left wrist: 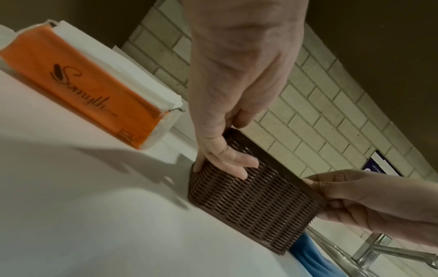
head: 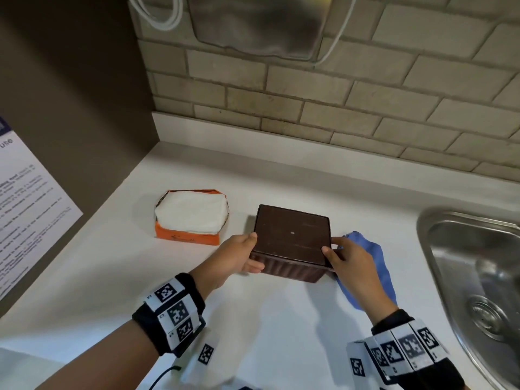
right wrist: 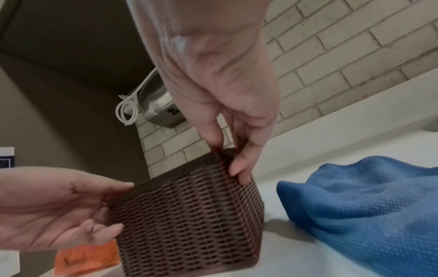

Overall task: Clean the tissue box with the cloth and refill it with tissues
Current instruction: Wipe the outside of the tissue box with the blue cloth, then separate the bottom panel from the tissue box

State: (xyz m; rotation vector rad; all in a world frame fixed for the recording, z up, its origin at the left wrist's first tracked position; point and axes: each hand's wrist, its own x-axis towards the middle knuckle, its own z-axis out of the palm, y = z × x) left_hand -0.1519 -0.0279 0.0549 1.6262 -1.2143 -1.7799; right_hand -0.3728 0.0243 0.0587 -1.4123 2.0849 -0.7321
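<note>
A dark brown woven tissue box [head: 291,237] sits mid-counter with a flat closed face up. My left hand [head: 250,253] grips its left side, thumb on the top edge and fingers [left wrist: 239,165] on the woven wall. My right hand [head: 332,249] pinches the right top edge, with its fingertips [right wrist: 237,168] on the corner. A blue cloth [head: 377,266] lies crumpled on the counter just right of the box, partly behind my right hand, and nothing holds it. An opened orange pack of white tissues [head: 191,215] lies to the left of the box.
A steel sink [head: 422,229] is set into the counter at the right, its faucet [left wrist: 391,249] behind it. A metal hand dryer [head: 259,23] with a white cable hangs on the tiled wall. A printed notice [head: 22,206] is on the left wall.
</note>
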